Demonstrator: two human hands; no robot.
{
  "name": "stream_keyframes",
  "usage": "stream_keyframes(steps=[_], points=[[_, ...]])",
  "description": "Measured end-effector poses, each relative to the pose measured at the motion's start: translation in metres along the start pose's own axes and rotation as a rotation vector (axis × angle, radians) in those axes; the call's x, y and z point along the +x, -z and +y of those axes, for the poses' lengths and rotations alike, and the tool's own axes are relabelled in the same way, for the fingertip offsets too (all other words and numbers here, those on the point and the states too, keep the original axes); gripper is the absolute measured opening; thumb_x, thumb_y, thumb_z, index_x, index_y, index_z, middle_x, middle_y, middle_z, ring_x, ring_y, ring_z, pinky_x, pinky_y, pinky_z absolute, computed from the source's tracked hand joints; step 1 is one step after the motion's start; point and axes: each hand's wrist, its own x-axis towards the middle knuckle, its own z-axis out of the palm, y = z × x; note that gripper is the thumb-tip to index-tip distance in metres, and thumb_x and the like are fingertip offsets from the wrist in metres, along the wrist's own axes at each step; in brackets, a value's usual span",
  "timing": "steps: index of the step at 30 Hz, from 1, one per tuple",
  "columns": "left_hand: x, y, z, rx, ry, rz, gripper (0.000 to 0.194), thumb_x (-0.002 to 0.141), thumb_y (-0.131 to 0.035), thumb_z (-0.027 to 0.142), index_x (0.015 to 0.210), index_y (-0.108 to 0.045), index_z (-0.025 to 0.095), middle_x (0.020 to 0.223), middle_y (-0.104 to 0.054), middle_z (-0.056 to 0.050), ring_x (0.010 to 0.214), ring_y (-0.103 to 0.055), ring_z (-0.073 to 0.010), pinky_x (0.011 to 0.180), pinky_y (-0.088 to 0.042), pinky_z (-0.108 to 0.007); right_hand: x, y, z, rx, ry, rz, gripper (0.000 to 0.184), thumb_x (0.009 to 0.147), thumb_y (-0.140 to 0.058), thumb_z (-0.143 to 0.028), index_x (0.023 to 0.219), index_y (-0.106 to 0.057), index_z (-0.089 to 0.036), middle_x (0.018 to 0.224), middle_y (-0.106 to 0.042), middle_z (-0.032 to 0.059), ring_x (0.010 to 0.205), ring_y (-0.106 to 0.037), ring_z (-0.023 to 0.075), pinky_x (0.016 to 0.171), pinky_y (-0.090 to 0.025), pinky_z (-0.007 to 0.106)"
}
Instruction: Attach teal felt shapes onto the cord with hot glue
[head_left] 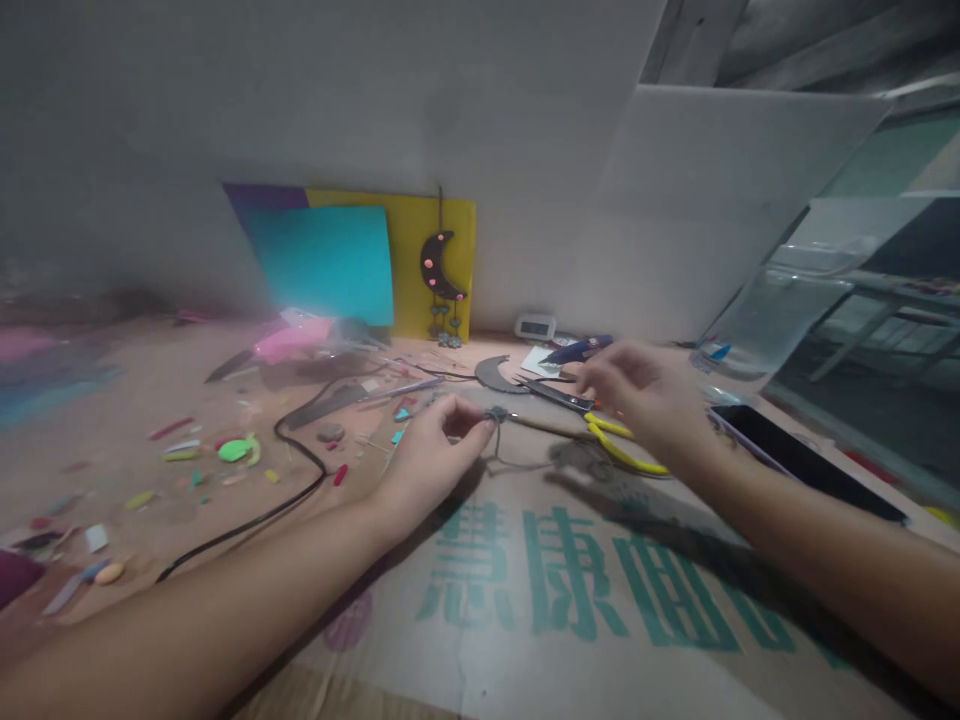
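Observation:
My left hand (442, 440) is closed in a pinch on a small dark grey-green piece (496, 412) with thin cord (501, 462) trailing from it. Beside that piece lies a thin brown stick-like tool (551, 427), its metal tip close to it. My right hand (637, 385) is raised over yellow-handled scissors (626, 460), fingers curled and smeared by motion; whether they hold anything is unclear. Just behind its fingertips is a dark blue tool (577, 349). A flat grey crescent (491, 374) rests behind the scissors' blades.
A decorated crescent ornament (431, 265) hangs against a yellow board (405, 215) with a cyan sheet (330, 260). Clay scraps, a green lump (237, 450) and a black cable (300, 490) cover the left side. A phone (810, 465) and a clear container (780, 310) stand right.

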Motion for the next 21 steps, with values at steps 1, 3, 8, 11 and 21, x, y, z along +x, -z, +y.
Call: stream_keyframes(steps=[1, 3, 8, 11, 21], points=[[-0.001, 0.0, 0.002, 0.014, -0.011, 0.002, 0.012, 0.08, -0.06, 0.03, 0.08, -0.059, 0.018, 0.079, -0.065, -0.002, 0.078, -0.061, -0.0182, 0.072, -0.045, -0.03, -0.01, -0.011, -0.012, 0.093, -0.074, -0.153, 0.023, 0.084, -0.064, -0.042, 0.084, -0.056, -0.021, 0.08, -0.065, 0.0031, 0.051, -0.053, 0.0095, 0.045, -0.046, 0.024], [-0.003, 0.0, 0.004, 0.043, -0.043, 0.001, 0.011, 0.081, -0.06, 0.029, 0.081, -0.059, 0.018, 0.08, -0.065, -0.002, 0.079, -0.062, -0.018, 0.072, -0.045, -0.03, -0.029, -0.032, -0.025, 0.228, -0.312, -0.423, 0.03, 0.081, -0.069, -0.038, 0.099, -0.05, -0.023, 0.088, -0.066, 0.0018, 0.043, -0.052, 0.0075, 0.037, -0.044, 0.022], [-0.007, -0.001, 0.003, 0.122, -0.139, -0.004, 0.009, 0.081, -0.058, 0.027, 0.081, -0.059, 0.018, 0.082, -0.066, -0.001, 0.081, -0.062, -0.0173, 0.074, -0.046, -0.029, -0.049, -0.059, -0.02, 0.551, -0.497, -0.571, 0.043, 0.077, -0.073, -0.03, 0.102, -0.039, -0.024, 0.088, -0.064, -0.0009, 0.048, -0.06, 0.0087, 0.043, -0.051, 0.023], [-0.007, -0.001, 0.003, 0.131, -0.118, 0.005, 0.008, 0.082, -0.058, 0.027, 0.081, -0.059, 0.018, 0.081, -0.066, 0.0, 0.078, -0.062, -0.0167, 0.072, -0.046, -0.029, -0.049, -0.06, -0.016, 0.642, -0.506, -0.567, 0.041, 0.077, -0.073, -0.032, 0.102, -0.042, -0.022, 0.084, -0.065, -0.0015, 0.056, -0.064, 0.0105, 0.049, -0.054, 0.024], [0.005, -0.001, -0.004, 0.013, 0.019, 0.006, 0.012, 0.079, -0.062, 0.029, 0.08, -0.058, 0.018, 0.079, -0.063, -0.001, 0.078, -0.06, -0.0178, 0.073, -0.044, -0.031, -0.055, -0.053, -0.014, 0.406, -0.487, -0.691, 0.023, 0.092, -0.051, -0.035, 0.092, -0.061, -0.014, 0.07, -0.068, 0.0029, 0.045, -0.054, 0.0048, 0.039, -0.04, 0.013]])
